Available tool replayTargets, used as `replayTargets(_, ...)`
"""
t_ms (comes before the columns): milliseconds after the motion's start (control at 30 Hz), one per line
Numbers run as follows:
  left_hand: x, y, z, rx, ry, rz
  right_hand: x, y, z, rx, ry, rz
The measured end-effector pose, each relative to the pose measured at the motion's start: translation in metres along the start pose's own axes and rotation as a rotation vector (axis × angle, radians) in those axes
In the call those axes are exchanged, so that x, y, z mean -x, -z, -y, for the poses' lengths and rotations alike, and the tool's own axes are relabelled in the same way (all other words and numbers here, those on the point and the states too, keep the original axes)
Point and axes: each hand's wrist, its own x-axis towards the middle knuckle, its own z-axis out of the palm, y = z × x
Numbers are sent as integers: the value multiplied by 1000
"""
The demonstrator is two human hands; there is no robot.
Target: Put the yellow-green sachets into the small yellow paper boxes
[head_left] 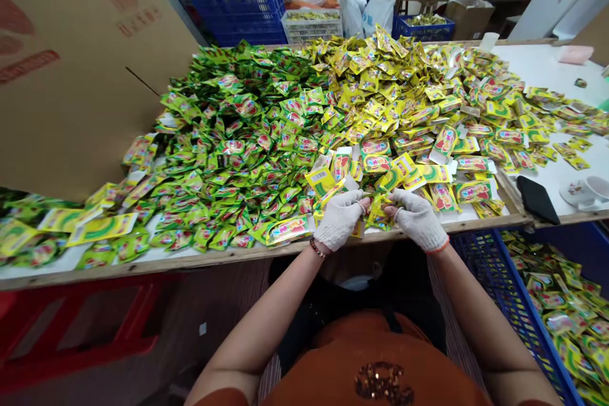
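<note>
My left hand (339, 220), in a white knit glove with bare fingertips, is closed at the table's front edge, thumb and fingers pinched together. Opposite it, my right hand (419, 221) wears the same kind of glove with an orange cuff and is pinched closed too. Between them is a small yellow candy packet (378, 209), with the fingertips of both hands at its sides. Flat yellow-green printed boxes (473, 191) lie just beyond my hands, some with white flaps open. A printed box (288, 229) rests left of my left hand.
Green packets (228, 158) heap up on the left, yellow packets (380, 76) on the right. A large carton (80, 76) stands at left. A black phone (537, 200) and white cup (594, 189) sit at right. Below is a blue crate (518, 304) of packets; a red stool (80, 323) stands lower left.
</note>
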Motion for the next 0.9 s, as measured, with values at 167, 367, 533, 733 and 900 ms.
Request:
replayTargets(167,-2,12,-9,-92,-28,84,-9,1,1,103,13,13)
replayTargets(367,-22,9,-19,-141,-76,126,-9,12,-1,53,27,-72)
replayTargets(533,-20,8,-28,-213,-95,205,-1,22,8,97,143,116)
replayTargets(733,0,3,-34,-168,-10,281,-2,20,14,91,65,71)
replayTargets(900,14,-6,-13,8,-11,-54,13,-2,8,-146,-83,-217)
